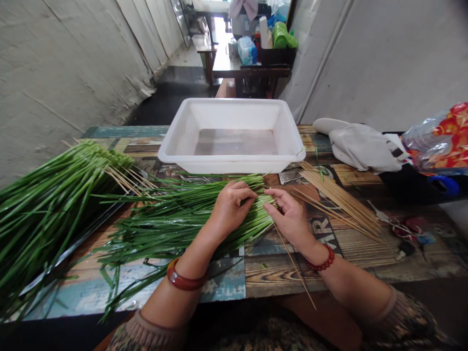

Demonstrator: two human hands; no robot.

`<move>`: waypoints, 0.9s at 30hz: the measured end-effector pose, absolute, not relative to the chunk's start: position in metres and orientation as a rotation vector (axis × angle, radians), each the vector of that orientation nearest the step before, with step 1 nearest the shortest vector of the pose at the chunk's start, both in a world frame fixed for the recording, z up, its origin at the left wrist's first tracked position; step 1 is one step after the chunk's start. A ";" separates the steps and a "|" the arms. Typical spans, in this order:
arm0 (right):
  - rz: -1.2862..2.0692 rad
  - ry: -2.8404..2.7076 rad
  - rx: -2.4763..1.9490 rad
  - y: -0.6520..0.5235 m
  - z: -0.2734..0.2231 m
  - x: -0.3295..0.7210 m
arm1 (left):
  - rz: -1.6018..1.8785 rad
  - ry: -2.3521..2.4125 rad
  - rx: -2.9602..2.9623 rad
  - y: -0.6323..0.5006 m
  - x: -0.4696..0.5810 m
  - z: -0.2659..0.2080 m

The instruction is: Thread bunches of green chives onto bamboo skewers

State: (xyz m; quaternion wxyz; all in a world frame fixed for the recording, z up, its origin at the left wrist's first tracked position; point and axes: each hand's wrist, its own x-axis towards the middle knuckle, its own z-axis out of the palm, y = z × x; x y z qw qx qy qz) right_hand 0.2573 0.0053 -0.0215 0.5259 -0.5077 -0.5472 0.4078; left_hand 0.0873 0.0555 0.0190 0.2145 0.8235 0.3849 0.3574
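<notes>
A loose bunch of garlic chives point(161, 222) lies across the table, with pale stem ends pointing right. My left hand point(232, 207) rests over the stems, its thumb and fingers pinched on chives near the cut ends. Opposite it, my right hand point(288, 212) is at the stem tips, thumb and forefinger apart with stem ends between them. A single bamboo skewer point(296, 268) slants from beneath my right hand towards the table's front edge. Further right is a pile of bamboo skewers point(343, 202). At far left, skewered chives point(66, 180) are heaped on a metal tray point(78, 241).
A white plastic tub point(230, 158) stands behind the chives. Scissors point(400, 226) and keys point(405, 249) lie at right, below a pale cap point(360, 144) and a red-patterned plastic bag point(446, 141). Walls rise on both sides; another table point(226, 66) stands beyond.
</notes>
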 end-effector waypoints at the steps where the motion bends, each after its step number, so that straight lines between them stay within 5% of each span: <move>1: 0.973 -1.311 -1.220 0.005 -0.021 0.257 | 0.993 1.071 2.284 0.055 0.087 0.019; 27: 0.930 -1.348 -1.257 0.005 -0.021 0.257 | 1.031 1.096 2.325 0.055 0.090 0.017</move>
